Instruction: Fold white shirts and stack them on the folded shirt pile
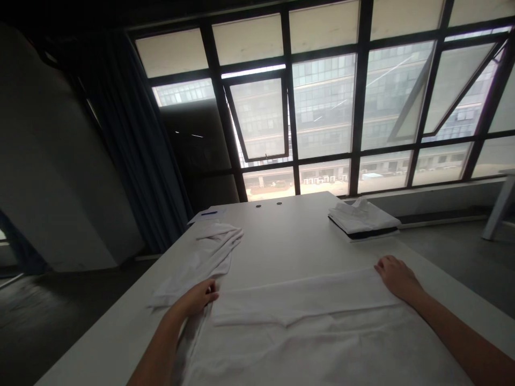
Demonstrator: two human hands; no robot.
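A large white cloth (306, 343) lies spread on the white table (281, 236) right in front of me. Its far part is doubled over in a flat band running between my hands. My left hand (200, 298) is closed, its fingers pinching the left end of that band. At the band's far right corner, my right hand (396, 274) is also closed, with curled fingers on the cloth. Beyond my left hand, a second white cloth (205, 262) lies loosely crumpled along the table's left side. What kind of garment or linen either cloth is, I cannot tell.
A folded stack of white fabric (364, 217) with a dark layer sits at the table's right edge. Paper with a blue pen (209, 213) lies at the far left corner. Two round cable holes mark the far end. Windows (322, 107) and a blue curtain (129, 139) stand behind.
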